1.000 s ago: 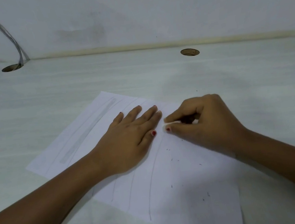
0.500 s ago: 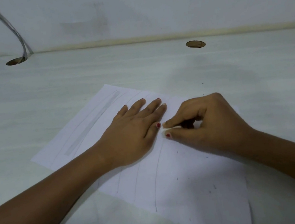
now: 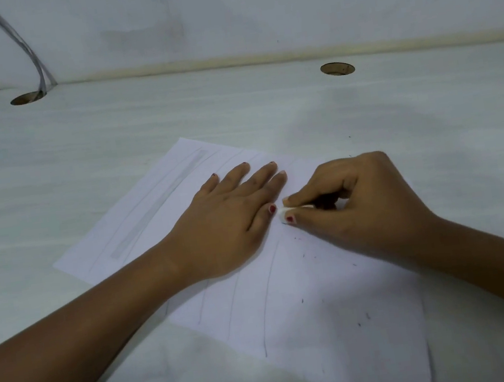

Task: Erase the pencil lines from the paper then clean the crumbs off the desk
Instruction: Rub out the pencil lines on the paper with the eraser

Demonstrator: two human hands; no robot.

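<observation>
Head view looks down on a pale wood-grain surface (image 3: 137, 119) backed by a white wall (image 3: 250, 6). At the far left a grey cable (image 3: 30, 53) drops into a round hole (image 3: 27, 98) in the surface. A white sheet of paper (image 3: 344, 323) lies at an angle near the middle, with one corner pointing far and left. Along its left part runs a pale grey strip (image 3: 161, 200). Faint pencil lines (image 3: 267, 295) lie beside the strip, and more run toward the near edge. The left hand (image 3: 232, 222) lies palm down on the paper, fingers straight and close together, pressing the sheet and grasping nothing. Just right of its thumb a small white eraser (image 3: 282, 214) sits against the paper. It is pinched between the thumb and forefinger of the right hand (image 3: 363, 207), whose other fingers are curled in. Dark crumbs (image 3: 302, 254) lie scattered on the paper, on the near side and right of the eraser. At the far right a second round hole (image 3: 337, 68) sits in the surface close to the wall
</observation>
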